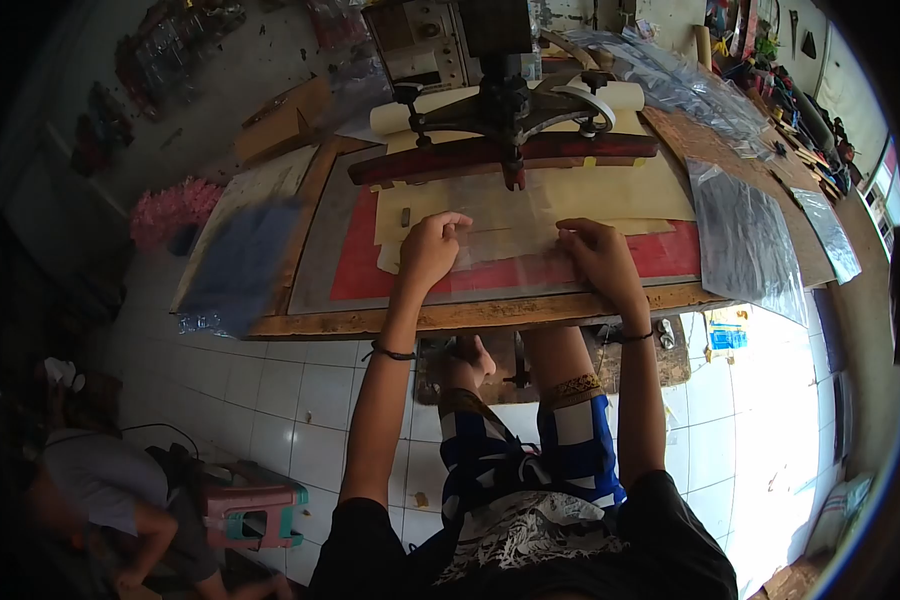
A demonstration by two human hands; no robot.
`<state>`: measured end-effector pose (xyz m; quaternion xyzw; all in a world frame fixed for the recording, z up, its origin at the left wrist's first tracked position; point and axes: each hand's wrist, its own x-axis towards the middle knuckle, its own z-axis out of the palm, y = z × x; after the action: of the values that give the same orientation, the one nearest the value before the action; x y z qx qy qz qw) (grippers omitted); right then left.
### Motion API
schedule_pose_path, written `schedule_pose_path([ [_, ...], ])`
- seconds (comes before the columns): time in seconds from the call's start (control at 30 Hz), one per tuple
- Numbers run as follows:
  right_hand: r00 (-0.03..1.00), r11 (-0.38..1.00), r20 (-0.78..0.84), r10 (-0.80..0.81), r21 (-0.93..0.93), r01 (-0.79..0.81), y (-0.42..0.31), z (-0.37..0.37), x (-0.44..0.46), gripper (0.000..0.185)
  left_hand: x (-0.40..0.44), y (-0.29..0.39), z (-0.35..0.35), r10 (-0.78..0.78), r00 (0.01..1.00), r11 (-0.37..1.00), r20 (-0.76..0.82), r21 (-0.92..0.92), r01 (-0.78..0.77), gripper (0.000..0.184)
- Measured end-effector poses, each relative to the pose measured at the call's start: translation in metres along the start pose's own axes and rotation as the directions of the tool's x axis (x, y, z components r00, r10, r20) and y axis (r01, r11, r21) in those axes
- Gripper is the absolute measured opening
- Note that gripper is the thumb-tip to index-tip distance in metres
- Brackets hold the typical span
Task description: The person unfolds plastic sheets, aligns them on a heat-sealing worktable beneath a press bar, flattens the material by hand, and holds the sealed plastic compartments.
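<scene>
A clear plastic sheet [510,225] lies over the yellow and red surface of the worktable, below a dark red press bar [510,150]. My left hand [432,248] is closed at the sheet's left side, thumb and index finger pinched together at its edge. At the right side my right hand [600,258] is closed in the same way, its fingers curled on the sheet's edge. Both wrists rest near the wooden front edge [490,315]. A small metal piece [405,216] lies left of my left hand.
Clear plastic sheets [745,225] hang over the table's right corner. Bluish plastic [235,260] lies at the left. The black press frame [510,105] stands over the table's middle. Another person [110,480] bends near a stool [255,510] at the lower left.
</scene>
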<state>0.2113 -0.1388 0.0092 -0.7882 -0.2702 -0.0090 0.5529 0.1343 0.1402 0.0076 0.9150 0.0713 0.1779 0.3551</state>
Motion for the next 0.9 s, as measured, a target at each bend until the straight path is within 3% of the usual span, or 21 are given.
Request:
schedule_pose_path([
  [0.1,0.997,0.998,-0.053,-0.062,-0.014,0.061,0.007,0.005,0.000,0.027,-0.003,0.011,-0.002,-0.024,0.999,0.997,-0.039,0.078,0.027,0.029],
  [0.3,0.997,0.997,-0.049,0.067,-0.044,-0.069,-0.010,0.002,-0.005,0.025,-0.009,0.015,0.004,0.034,0.996,0.987,-0.084,0.157,-0.020,0.025],
  [0.9,0.993,0.990,-0.037,0.115,-0.079,-0.117,-0.015,0.003,-0.004,0.024,-0.013,0.028,0.003,0.089,0.994,0.966,-0.064,0.247,-0.071,0.020],
])
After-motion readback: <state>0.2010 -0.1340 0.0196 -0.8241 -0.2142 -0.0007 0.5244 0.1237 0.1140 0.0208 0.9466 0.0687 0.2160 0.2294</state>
